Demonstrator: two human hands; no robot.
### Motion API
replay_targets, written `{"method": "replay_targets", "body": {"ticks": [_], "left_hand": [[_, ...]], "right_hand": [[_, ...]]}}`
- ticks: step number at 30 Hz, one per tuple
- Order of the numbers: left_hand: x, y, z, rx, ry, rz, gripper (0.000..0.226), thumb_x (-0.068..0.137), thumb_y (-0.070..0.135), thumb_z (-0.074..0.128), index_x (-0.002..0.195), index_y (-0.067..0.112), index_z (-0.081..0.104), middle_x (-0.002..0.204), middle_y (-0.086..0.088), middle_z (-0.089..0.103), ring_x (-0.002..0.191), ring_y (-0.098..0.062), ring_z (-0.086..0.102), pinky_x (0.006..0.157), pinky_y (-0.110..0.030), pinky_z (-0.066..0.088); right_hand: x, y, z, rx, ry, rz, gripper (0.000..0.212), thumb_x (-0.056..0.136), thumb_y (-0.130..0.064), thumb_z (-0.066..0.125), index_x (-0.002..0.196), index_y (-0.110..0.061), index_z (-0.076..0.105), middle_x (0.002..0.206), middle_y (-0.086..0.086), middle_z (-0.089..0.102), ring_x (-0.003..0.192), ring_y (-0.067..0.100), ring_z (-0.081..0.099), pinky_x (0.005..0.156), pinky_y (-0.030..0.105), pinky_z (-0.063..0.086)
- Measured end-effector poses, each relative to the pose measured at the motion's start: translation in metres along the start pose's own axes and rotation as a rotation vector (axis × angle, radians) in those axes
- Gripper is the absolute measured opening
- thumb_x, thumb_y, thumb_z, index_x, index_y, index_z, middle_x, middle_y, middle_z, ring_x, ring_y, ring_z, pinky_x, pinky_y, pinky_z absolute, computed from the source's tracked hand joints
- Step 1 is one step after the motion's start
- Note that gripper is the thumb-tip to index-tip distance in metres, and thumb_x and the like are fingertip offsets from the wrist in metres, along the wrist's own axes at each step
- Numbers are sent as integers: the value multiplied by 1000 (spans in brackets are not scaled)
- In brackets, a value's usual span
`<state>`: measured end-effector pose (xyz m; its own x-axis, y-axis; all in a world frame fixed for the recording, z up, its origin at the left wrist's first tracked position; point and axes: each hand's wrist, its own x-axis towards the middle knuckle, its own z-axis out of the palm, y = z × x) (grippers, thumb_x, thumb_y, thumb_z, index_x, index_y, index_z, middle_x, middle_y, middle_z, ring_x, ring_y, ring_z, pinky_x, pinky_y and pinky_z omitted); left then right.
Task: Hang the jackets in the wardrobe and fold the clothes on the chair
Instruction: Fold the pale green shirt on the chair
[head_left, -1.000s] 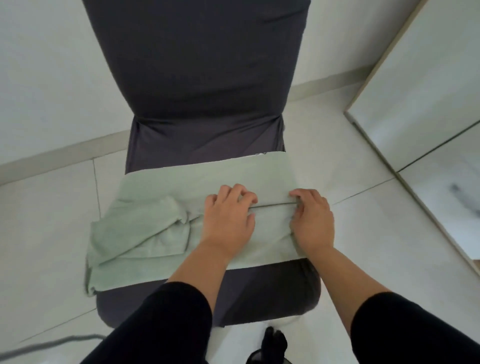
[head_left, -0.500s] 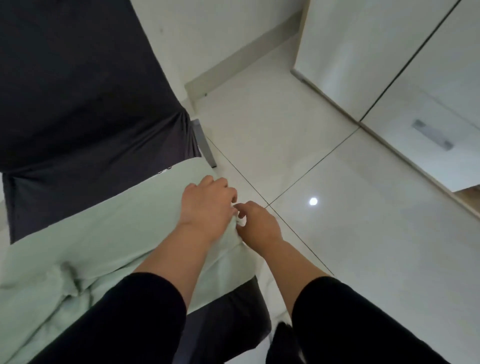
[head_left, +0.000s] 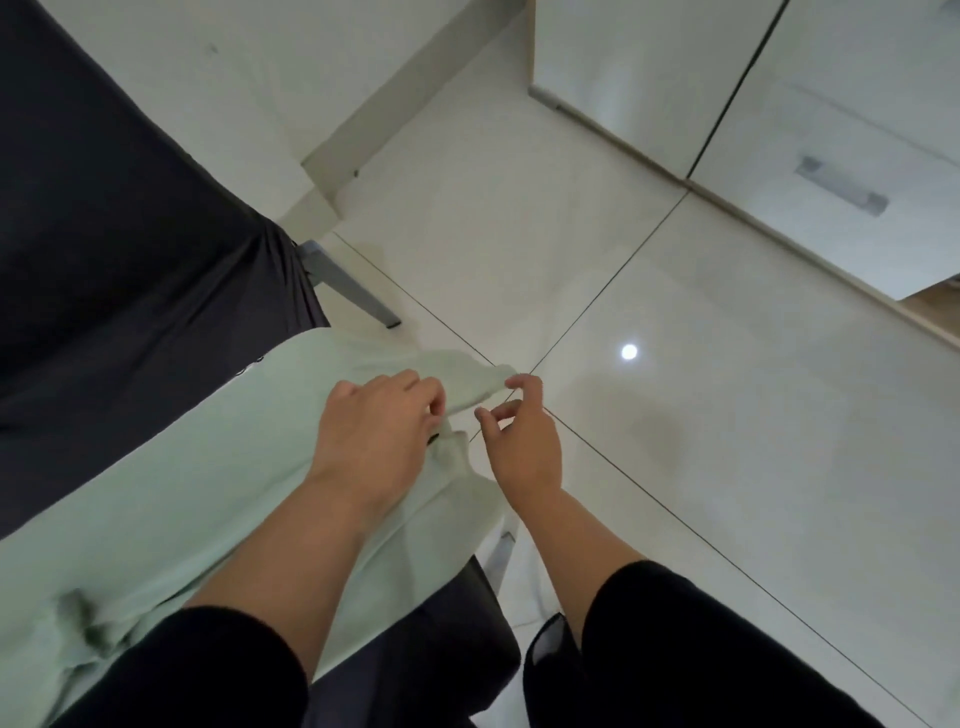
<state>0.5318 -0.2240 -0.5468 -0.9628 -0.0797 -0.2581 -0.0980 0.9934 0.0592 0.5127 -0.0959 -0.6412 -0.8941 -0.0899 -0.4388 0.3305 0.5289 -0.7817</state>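
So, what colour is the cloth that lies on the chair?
Pale mint green, plain with no pattern; the cloth shows in the head view.

The garment (head_left: 171, 483) is soft, matt pale-green cloth, creased near its edge. The chair (head_left: 104, 234) wears a dark, smooth fabric cover with a faint sheen; its legs (head_left: 353, 291) look like brushed grey metal. The floor (head_left: 727, 415) is glossy tile, mirroring a lamp. The wardrobe (head_left: 649, 73) doors are smooth, glossy panels with a metal handle (head_left: 841, 185). The sleeves (head_left: 701, 649) are matt black cloth.
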Motion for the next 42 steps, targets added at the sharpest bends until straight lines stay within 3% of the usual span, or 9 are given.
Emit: {"method": "replay_targets", "body": {"ticks": [5, 8, 12, 18, 24, 30, 34, 38, 42], "left_hand": [[7, -5, -6, -149, 5, -37, 7, 95, 30, 49, 101, 29, 54, 84, 11, 50, 77, -15, 52, 72, -31, 39], [11, -9, -14, -213, -55, -81, 7, 92, 30, 54, 99, 33, 54, 83, 11, 54, 79, -12, 52, 66, -27, 38], [10, -11, -21, -260, -69, -94, 9, 91, 31, 56, 99, 34, 55, 84, 11, 57, 77, -10, 53, 61, -26, 36], [0, 1, -21, -254, 22, -13, 16, 94, 30, 53, 109, 29, 52, 87, 12, 51, 84, -14, 51, 72, -33, 45], [-6, 4, 10, 18, -55, 19, 15, 96, 27, 48, 107, 33, 56, 104, 10, 56, 106, -13, 49, 86, -29, 28], [-1, 7, 17, -21, -132, -16, 25, 91, 12, 51, 103, 32, 59, 99, 11, 60, 104, -11, 50, 86, -28, 24], [-7, 10, 21, 52, -63, 16, 23, 94, 19, 43, 106, 33, 57, 104, 12, 54, 106, -13, 45, 86, -29, 22], [-10, 10, 24, 92, 37, 5, 23, 93, 30, 41, 106, 34, 59, 112, 13, 52, 111, -14, 42, 88, -31, 18], [-9, 12, 24, 93, 0, -61, 41, 95, 43, 32, 129, 27, 48, 135, 6, 49, 125, -16, 41, 103, -34, 16]], "right_hand": [[-20, 3, 21, 107, -300, -33, 38, 82, -1, 47, 77, -35, 62, 91, -12, 69, 94, 13, 63, 90, 31, 47], [-22, -19, 18, 362, -469, 32, 35, 89, -1, 49, 108, -23, 68, 110, -8, 66, 92, 9, 59, 85, 15, 45], [-17, -31, 4, 374, -663, 141, 21, 92, -7, 54, 109, -8, 67, 90, -4, 61, 74, 2, 53, 70, 8, 42], [-4, -34, 3, 251, -162, -95, 13, 89, -10, 57, 80, -17, 63, 71, -8, 57, 65, 4, 49, 63, 12, 35], [-32, 32, 14, -87, -142, 269, 40, 89, -5, 46, 126, -20, 47, 115, 5, 56, 101, 21, 54, 84, 32, 45], [-53, 63, 36, -573, -771, 465, 44, 84, -44, 40, 112, -14, 54, 127, 10, 53, 121, 34, 45, 103, 47, 35], [-46, 45, 28, -647, -927, 385, 58, 88, -46, 33, 135, -15, 46, 146, 12, 38, 134, 34, 33, 111, 48, 28], [-42, 24, 23, -128, -856, 451, 47, 101, -33, 36, 144, -14, 33, 143, 2, 38, 135, 23, 34, 101, 23, 41], [-28, -7, 10, 689, -592, 603, 27, 103, -27, 36, 109, -12, 57, 90, -5, 60, 80, 8, 56, 59, 18, 46]]}}
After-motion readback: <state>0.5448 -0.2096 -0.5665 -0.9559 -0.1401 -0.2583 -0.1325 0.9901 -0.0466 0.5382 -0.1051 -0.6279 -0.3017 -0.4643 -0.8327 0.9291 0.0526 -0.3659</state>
